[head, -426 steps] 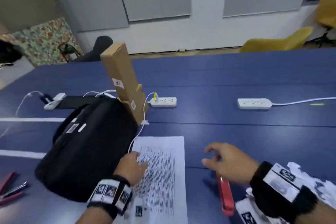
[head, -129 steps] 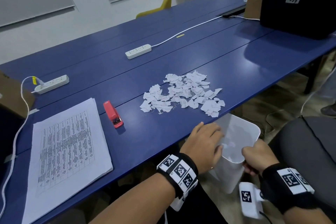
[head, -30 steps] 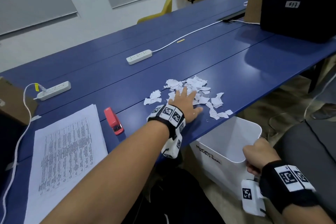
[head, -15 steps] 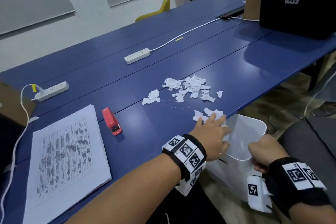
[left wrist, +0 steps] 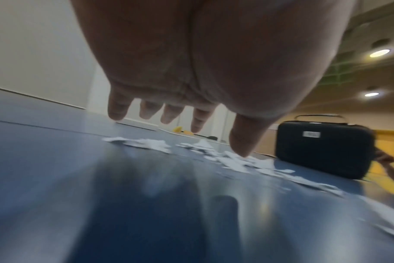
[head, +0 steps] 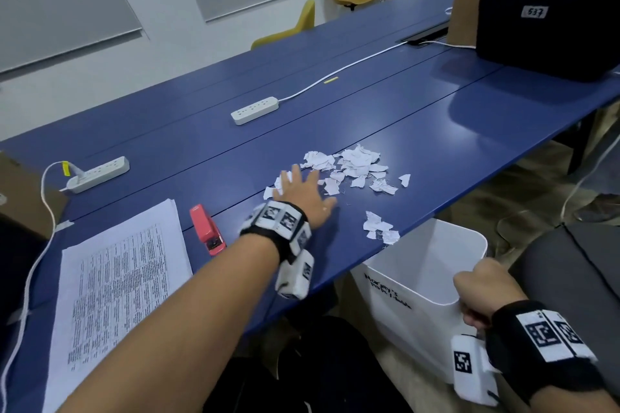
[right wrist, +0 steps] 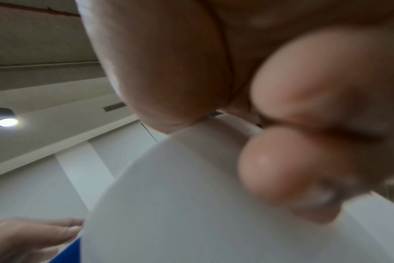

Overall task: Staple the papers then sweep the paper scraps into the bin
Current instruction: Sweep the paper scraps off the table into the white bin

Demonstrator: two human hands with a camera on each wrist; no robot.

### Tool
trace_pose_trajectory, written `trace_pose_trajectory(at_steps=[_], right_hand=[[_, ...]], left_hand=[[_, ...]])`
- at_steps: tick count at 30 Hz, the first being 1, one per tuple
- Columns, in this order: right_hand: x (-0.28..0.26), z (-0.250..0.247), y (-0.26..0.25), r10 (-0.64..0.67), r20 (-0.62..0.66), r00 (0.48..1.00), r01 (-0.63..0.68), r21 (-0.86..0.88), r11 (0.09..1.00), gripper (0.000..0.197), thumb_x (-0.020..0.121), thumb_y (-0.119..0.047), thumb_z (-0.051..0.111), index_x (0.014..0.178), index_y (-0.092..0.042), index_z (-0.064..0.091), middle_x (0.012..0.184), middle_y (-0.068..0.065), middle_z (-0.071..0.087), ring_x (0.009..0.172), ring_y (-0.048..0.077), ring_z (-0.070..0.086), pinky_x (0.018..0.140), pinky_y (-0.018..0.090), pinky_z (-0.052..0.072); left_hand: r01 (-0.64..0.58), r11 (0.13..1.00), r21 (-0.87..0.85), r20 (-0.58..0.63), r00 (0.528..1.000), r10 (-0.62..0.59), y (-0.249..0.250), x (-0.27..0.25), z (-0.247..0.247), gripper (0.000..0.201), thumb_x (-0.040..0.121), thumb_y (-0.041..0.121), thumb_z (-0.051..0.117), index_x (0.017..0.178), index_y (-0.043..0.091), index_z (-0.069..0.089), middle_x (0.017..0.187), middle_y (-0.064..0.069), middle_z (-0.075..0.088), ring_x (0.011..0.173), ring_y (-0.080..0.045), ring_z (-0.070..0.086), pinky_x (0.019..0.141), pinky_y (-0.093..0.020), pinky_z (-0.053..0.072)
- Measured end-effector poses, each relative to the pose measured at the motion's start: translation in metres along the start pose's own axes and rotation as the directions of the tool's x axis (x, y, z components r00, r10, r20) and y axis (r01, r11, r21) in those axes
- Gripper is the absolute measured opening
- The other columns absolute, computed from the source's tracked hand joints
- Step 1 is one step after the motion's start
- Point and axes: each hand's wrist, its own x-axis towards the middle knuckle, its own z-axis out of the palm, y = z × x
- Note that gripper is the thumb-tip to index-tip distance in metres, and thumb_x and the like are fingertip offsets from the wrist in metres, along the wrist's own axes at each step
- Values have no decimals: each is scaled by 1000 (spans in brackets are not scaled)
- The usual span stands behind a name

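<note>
White paper scraps (head: 352,166) lie scattered on the blue table (head: 419,104), with a small clump (head: 379,228) at the table's near edge. My left hand (head: 302,191) reaches over the table with straight, spread fingers (left wrist: 243,142), just left of the scraps (left wrist: 146,143), a few under it. My right hand (head: 483,292) grips the rim of the white bin (head: 419,265), held below the table edge under the clump; thumb and fingers pinch the bin wall (right wrist: 191,195). The printed paper stack (head: 117,278) lies at the left, the red stapler (head: 206,228) beside it.
Two white power strips (head: 255,110) (head: 99,174) with cords lie further back. A black case (head: 550,13) and a cardboard box (head: 464,13) stand at the far right. Another cardboard box (head: 20,198) sits at the left edge. Chairs stand beyond the table.
My left hand has left the table edge by the bin and reached back up to the left side of the remaining scraps. A small clump stays at the edge. The bin stays held.
</note>
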Motion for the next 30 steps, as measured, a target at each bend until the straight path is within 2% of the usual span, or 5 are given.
trace_pose_trajectory(at_steps=[6,10,16,26,30], right_hand=[[-2,1,-2,3,-4,1000,-3,-19,1000,43,83,1,43,124,13,49,63,19,51,22,16,41,37,17,37],[-3,3,-3,-1,1,1000,1,-27,1000,45,83,1,44,126,13,51,63,19,51,27,17,44,37,17,37],[-5,6,-5,6,-4,1000,-6,-46,999,44,84,-1,46,125,13,51,58,20,52,27,18,44,38,17,38],[-5,4,-7,-2,1,1000,2,-58,998,43,87,-2,46,126,14,51,57,21,53,25,19,44,36,16,36],[-4,3,-7,-5,6,1000,5,-66,998,42,84,-1,45,122,15,53,56,21,53,21,19,42,35,18,37]], left_hand=[[-61,990,125,204,978,35,-43,14,4,77,93,57,45,156,26,14,166,-11,7,151,-38,8,121,-52,17],[-211,974,78,238,953,187,-13,-14,18,74,94,54,44,156,25,16,167,-6,1,153,-34,1,121,-55,14],[-453,891,-28,315,842,438,44,-72,32,66,98,41,44,155,22,18,167,-10,0,153,-34,-5,123,-52,7],[-656,739,-155,211,708,674,70,-100,48,49,98,23,49,146,17,42,163,-4,25,152,-23,16,122,-45,16],[-637,712,-296,23,741,672,65,-80,35,43,95,20,54,138,21,53,156,0,40,144,-22,39,118,-39,31]])
